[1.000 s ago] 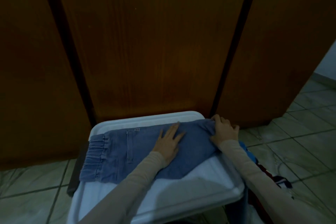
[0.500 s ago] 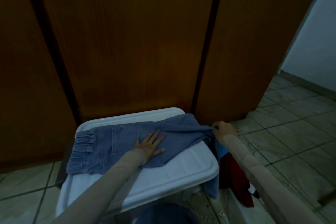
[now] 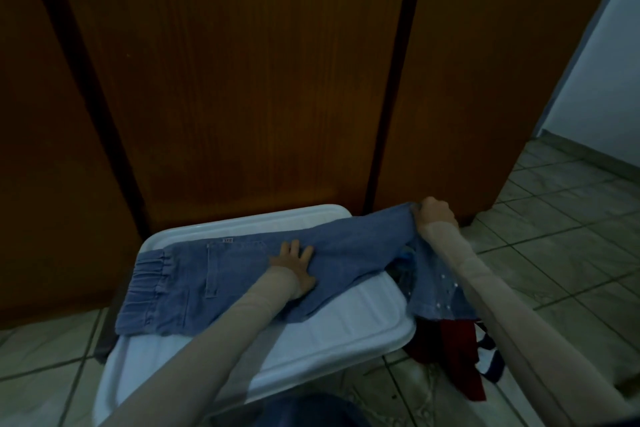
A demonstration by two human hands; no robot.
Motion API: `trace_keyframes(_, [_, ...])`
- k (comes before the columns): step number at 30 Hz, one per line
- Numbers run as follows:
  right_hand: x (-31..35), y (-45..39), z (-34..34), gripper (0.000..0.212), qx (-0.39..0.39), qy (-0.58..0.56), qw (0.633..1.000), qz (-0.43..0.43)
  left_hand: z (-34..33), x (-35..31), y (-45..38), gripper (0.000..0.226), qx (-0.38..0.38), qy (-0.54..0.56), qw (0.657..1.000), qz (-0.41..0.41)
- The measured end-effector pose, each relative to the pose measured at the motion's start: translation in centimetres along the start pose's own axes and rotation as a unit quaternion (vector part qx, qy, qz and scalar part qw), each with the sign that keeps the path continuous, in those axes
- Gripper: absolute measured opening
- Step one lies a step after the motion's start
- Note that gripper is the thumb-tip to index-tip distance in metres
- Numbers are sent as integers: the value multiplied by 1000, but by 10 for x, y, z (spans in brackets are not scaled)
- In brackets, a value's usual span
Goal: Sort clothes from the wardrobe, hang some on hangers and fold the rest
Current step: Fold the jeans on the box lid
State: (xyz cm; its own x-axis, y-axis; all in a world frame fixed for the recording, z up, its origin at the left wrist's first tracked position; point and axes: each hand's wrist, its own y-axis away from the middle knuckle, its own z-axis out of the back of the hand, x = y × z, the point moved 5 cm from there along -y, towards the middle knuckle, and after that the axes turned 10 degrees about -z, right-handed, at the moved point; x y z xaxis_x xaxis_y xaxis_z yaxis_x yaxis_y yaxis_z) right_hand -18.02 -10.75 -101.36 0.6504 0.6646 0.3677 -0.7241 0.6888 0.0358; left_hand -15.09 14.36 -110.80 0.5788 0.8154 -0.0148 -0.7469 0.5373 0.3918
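Left hand (image 3: 293, 265) lies flat (fingers (image 3: 295, 248) spread); right hand (image 3: 434, 215) is clenched, arm outstretched.

Lighting: dim throughout; brown wooden wardrobe doors (image 3: 242, 80) fill the upper view, separated by dark vertical gaps; floor (image 3: 554, 236): pale square tiles with dark grout lines, visible lower left and right; a pale wall (image 3: 602, 80) with a low skirting strip stands at far right.

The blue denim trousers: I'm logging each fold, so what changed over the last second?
The right hand gripped the leg end of the blue denim trousers and lifted it rightward off the white plastic lid. The left hand stayed flat, pressing them down.
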Motion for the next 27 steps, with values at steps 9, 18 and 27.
trace_keyframes(9, [6,-30,-15,36,-181,308,929,95,0,0,-17,46,-164,-25,986,-23])
trace_keyframes(18, [0,0,-94,45,232,-73,962,124,-13,2,-30,48,-176,77,978,-76])
trace_keyframes(27, [-18,-22,-99,25,179,-182,963,83,36,-39,-54,46,-209,162,959,-99])
